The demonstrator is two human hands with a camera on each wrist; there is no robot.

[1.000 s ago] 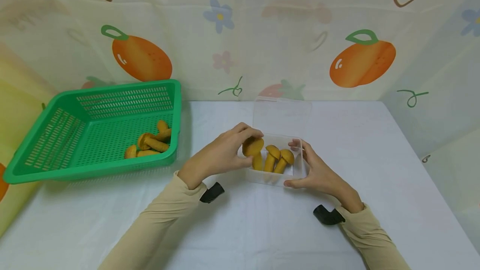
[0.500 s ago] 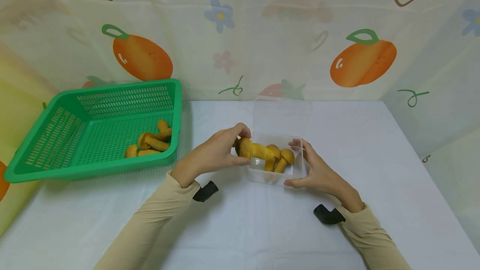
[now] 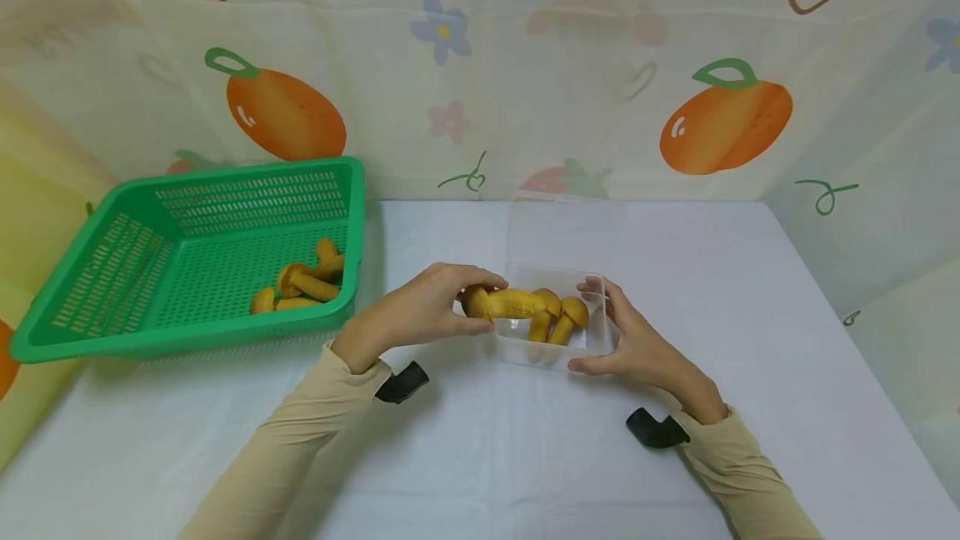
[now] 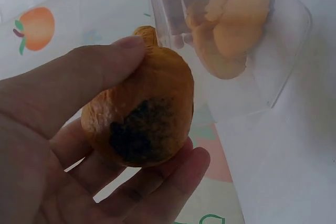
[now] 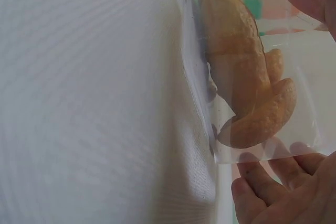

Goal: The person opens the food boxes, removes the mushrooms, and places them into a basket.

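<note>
the bench (image 3: 480, 457) is covered with a plain white cloth, lightly creased. at about 9 to 10 o'clock a green slotted basket (image 3: 187, 265) sits on it, reaching past the left edge. near the centre, slightly toward 1 o'clock, a clear plastic box (image 3: 555, 340) stands on the cloth with its transparent lid (image 3: 564, 227) open toward 12 o'clock. basket and box are well apart.
</note>
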